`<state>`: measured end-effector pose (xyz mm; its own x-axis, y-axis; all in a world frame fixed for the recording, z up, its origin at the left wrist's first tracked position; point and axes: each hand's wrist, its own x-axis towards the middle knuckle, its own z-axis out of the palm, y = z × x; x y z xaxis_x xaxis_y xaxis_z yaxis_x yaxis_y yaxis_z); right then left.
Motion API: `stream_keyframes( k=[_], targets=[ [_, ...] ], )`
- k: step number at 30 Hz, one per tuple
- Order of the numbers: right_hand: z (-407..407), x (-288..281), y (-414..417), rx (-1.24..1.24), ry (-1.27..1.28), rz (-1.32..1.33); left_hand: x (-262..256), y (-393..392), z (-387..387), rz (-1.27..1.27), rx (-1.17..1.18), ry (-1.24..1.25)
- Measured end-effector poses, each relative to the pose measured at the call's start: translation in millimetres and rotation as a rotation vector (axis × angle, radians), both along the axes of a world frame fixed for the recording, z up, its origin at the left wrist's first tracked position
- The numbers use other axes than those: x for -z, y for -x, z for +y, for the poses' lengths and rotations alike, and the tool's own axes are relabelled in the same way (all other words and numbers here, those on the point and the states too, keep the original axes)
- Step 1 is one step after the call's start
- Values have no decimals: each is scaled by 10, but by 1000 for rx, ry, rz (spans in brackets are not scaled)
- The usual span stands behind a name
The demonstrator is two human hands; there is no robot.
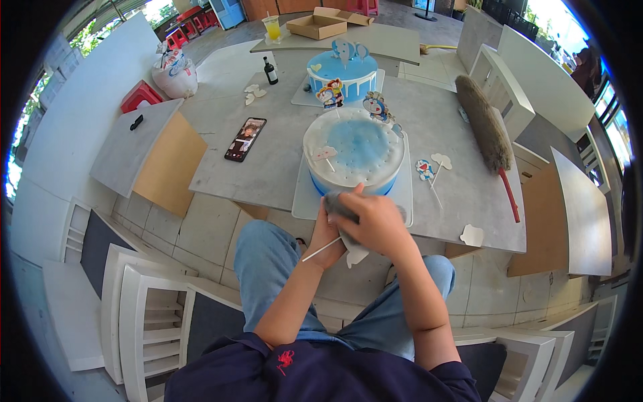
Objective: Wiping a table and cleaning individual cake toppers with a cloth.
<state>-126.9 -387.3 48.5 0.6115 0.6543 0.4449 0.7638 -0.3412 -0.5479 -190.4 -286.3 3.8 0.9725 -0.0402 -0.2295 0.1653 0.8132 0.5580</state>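
My left hand (325, 240) and my right hand (381, 221) meet in front of the near cake. Between them is a blurred dark grey thing (337, 207), perhaps a cloth or soft bag, with my right fingers over it. From my left hand a thin white stick (321, 249) sticks out. A white cut-out piece (355, 255) shows below my hands. Just beyond stands a round white cake (346, 173) with a pale blue centre, dotted top and blue lower band, on a white board (301, 203). A pink-white cloud topper (325, 153) and cartoon toppers (378, 106) are on it.
Behind is a blue drip cake (346, 80). On the grey table (271, 181) lie a phone (245, 139), a dark bottle (270, 71), loose toppers (425, 170), a white cut-out (471, 234) and a duster (485, 125). A cardboard box (317, 25) stands farther back.
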Motion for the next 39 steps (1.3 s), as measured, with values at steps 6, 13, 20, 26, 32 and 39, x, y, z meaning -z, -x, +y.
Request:
stream_keyframes(
  k=[6, 13, 20, 26, 32, 39],
  targets=[
    [-47, -69, -106, 87, -32, 84, 47, 34, 58, 49, 30, -24],
    [16, 19, -14, -54, -75, 10, -6, 0, 17, -168, -20, 57],
    [26, 20, -39, 82, -28, -63, -20, 11, 10, -129, -3, 35],
    [63, 99, -14, -142, -1, -8, 34, -28, 43, -192, -14, 49],
    [47, 43, -46, 19, 22, 39, 17, -26, 81, -147, -43, 44],
    [19, 49, -95, -166, 40, 115, -20, -20, 85, -160, -107, 27]
  ],
)
